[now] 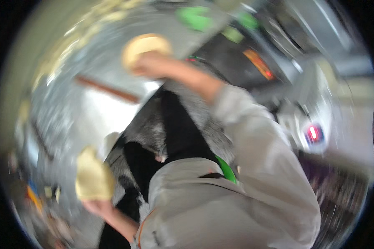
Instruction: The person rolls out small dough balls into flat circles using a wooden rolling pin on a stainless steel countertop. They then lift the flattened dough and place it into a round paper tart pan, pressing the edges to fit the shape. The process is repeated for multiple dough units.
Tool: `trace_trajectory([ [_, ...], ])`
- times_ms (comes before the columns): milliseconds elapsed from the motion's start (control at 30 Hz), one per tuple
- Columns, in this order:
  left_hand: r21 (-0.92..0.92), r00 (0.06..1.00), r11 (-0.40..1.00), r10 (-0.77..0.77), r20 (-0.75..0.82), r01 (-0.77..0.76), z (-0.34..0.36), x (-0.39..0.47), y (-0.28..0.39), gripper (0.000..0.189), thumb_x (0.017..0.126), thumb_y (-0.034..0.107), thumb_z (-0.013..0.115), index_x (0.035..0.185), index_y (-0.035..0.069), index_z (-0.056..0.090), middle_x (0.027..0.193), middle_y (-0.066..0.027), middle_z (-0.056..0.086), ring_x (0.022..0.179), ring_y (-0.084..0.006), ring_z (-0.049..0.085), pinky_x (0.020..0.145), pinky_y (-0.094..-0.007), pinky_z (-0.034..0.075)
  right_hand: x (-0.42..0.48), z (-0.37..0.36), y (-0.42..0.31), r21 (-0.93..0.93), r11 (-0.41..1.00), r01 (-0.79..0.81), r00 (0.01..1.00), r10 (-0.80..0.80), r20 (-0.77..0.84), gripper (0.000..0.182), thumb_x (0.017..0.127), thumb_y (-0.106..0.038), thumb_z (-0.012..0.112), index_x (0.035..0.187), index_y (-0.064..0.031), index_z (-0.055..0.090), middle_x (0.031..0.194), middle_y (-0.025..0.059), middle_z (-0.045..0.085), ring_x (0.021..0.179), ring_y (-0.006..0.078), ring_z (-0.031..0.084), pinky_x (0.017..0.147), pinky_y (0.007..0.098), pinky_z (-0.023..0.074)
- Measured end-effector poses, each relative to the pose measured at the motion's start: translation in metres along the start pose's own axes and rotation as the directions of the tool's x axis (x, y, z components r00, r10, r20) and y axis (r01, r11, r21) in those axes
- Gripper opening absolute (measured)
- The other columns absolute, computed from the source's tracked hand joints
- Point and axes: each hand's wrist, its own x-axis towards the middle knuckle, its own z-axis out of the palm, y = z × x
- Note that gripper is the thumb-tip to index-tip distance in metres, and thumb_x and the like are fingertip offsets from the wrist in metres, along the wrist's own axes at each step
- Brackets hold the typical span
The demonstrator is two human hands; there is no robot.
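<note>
Motion blurs much of the view. At the lower left my left hand (95, 205) grips the edge of a flat, long pale-yellow piece (93, 177), which looks like dough. My right hand (151, 67), reached out at the upper middle, holds a round, flat pale-yellow piece (148, 43), also like dough; its fingertips are hard to make out. Between the hands, a brown stick (107, 88), perhaps a rolling pin, lies on the grey worktop (59, 124), beside a bright white patch.
Pale-yellow pieces (90, 34) line the worktop's far edge. Green objects (194, 18) lie at the top. On the right are a dark surface (224, 62) with an orange item (257, 63) and a white device (299, 127) with a lit red display. A dark thin stick (42, 140) lies left.
</note>
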Motion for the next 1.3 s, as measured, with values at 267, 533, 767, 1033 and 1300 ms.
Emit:
trace_trajectory([
  [267,0.451,0.996,0.893,0.042,-0.083,0.000,0.008,0.061,0.003,0.059,0.102,0.027,0.051,0.153,0.002,0.037,0.160,-0.0197,0.035,0.148,-0.0394,0.031,0.122,-0.0604,0.023,0.010,0.043,-0.044,0.075,0.988,-0.135,0.916,0.153,-0.370,0.012,0.076,-0.009,0.067,0.083,-0.0094,0.077,0.086,0.0126,0.070,0.100,0.0354,0.069,0.083,0.0486,0.0530],
  [533,0.498,0.992,0.859,-0.128,-0.010,0.116,0.036,0.082,-0.019,0.054,0.102,0.027,0.050,0.149,0.000,0.042,0.157,-0.0197,0.040,0.146,-0.0380,0.036,0.122,-0.0588,0.025,-0.003,0.021,-0.040,-0.154,0.977,-0.150,0.733,0.005,-0.680,0.013,0.067,-0.016,0.068,0.071,-0.0061,0.076,0.082,0.0118,0.068,0.086,0.0286,0.062,0.085,0.0421,0.0479],
  [767,0.346,0.988,0.932,-0.139,0.073,0.105,0.046,0.048,0.014,0.051,0.103,0.027,0.048,0.145,-0.001,0.047,0.154,-0.0197,0.045,0.144,-0.0367,0.040,0.122,-0.0575,0.026,-0.014,-0.010,-0.033,-0.374,0.896,-0.241,0.712,-0.098,-0.695,0.010,0.074,-0.018,0.064,0.073,-0.0102,0.070,0.078,0.0090,0.063,0.086,0.0273,0.062,0.077,0.0421,0.0494],
  [1033,-0.112,0.979,0.992,-0.039,0.200,0.063,0.058,-0.018,-0.014,0.048,0.104,0.026,0.044,0.139,-0.004,0.053,0.148,-0.0217,0.052,0.140,-0.0381,0.046,0.121,-0.0575,0.029,-0.021,-0.059,-0.129,-0.130,0.964,0.234,0.718,-0.261,-0.645,0.020,0.080,-0.004,0.061,0.099,-0.0026,0.064,0.100,0.0095,0.064,0.092,0.0275,0.061,0.084,0.0396,0.0460],
  [1300,-0.202,0.963,0.979,0.064,0.261,-0.011,0.050,-0.028,-0.002,0.046,0.103,0.025,0.045,0.136,-0.006,0.055,0.145,-0.0236,0.054,0.138,-0.0385,0.048,0.120,-0.0581,0.030,-0.012,0.081,-0.240,0.104,0.838,0.535,0.811,-0.475,-0.343,0.009,0.083,-0.012,0.064,0.086,-0.0030,0.065,0.095,0.0086,0.060,0.095,0.0243,0.057,0.085,0.0359,0.0489],
])
